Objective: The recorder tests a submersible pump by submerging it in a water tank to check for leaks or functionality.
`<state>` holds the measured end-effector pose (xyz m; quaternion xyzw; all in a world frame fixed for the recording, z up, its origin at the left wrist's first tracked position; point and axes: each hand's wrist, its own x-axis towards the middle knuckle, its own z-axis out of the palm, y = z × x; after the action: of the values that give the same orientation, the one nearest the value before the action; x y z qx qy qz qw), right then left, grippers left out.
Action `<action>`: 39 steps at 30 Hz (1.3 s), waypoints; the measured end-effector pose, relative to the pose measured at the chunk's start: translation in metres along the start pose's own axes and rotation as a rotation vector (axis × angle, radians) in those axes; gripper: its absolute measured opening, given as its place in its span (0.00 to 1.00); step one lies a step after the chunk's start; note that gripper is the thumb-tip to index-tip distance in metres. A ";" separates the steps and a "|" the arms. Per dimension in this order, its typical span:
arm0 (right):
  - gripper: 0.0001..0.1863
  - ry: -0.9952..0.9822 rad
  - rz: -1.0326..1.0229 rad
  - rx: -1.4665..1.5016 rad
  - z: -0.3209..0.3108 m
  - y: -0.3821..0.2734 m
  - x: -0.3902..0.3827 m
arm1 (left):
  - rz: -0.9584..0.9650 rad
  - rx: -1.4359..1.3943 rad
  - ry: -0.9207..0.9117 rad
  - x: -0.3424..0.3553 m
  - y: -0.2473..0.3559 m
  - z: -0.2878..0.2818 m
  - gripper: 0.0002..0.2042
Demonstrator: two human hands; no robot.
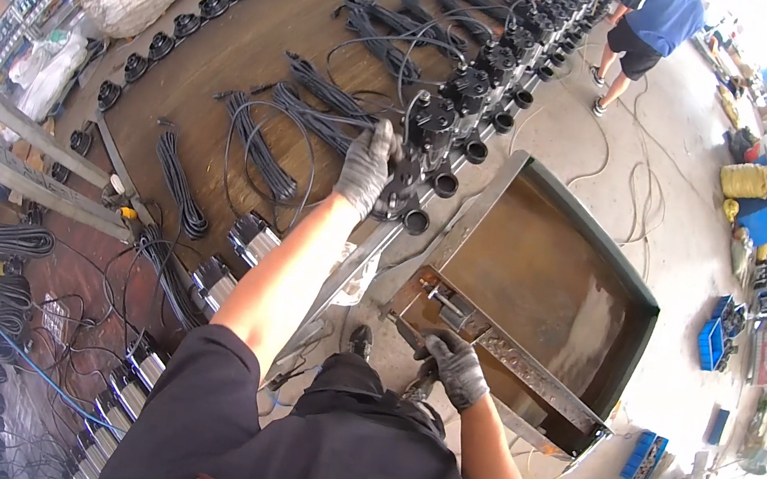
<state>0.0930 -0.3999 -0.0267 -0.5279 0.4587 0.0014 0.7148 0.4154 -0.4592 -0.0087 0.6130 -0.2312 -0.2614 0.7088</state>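
Observation:
My left hand [368, 168], in a grey work glove, is closed against the end of a row of black pump-like housings [434, 116] on the bench edge. What its fingers hold is hidden; a black cable runs up to it. Round black ports [444, 185] stick out from the row on its right. Lower and to the right, my gloved right hand [456, 368] is closed round a narrow dark hand tool [405, 330], whose exact kind is unclear. That hand is over the near end of a large metal tray [640, 293], by its narrow compartment with a metal fitting [447, 303].
Coiled black cables [262, 148] lie on the brown bench [198, 77], with black round parts [186, 26] along its far edge. Silver motor cylinders [214, 280] are at my left. A person in blue [665, 23] stands beyond. Blue bins [644, 456] and loose cables are on the floor.

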 end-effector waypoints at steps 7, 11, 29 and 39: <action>0.16 0.109 -0.076 0.192 -0.022 0.028 -0.010 | 0.241 0.102 -0.258 -0.124 0.057 0.031 0.19; 0.26 0.093 -0.324 0.511 -0.032 0.028 -0.015 | 0.190 -0.184 -0.406 -0.173 0.095 0.053 0.22; 0.17 0.603 0.027 -0.503 -0.166 0.053 -0.114 | -0.317 0.606 -0.394 -0.237 -0.159 0.083 0.20; 0.18 0.589 0.106 -0.772 -0.171 0.052 -0.092 | 0.050 1.297 -0.888 -0.265 -0.196 0.047 0.20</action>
<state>-0.0974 -0.4622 -0.0095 -0.7083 0.6336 0.0582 0.3057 0.1679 -0.3430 -0.1982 0.7371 -0.6129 -0.2789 0.0564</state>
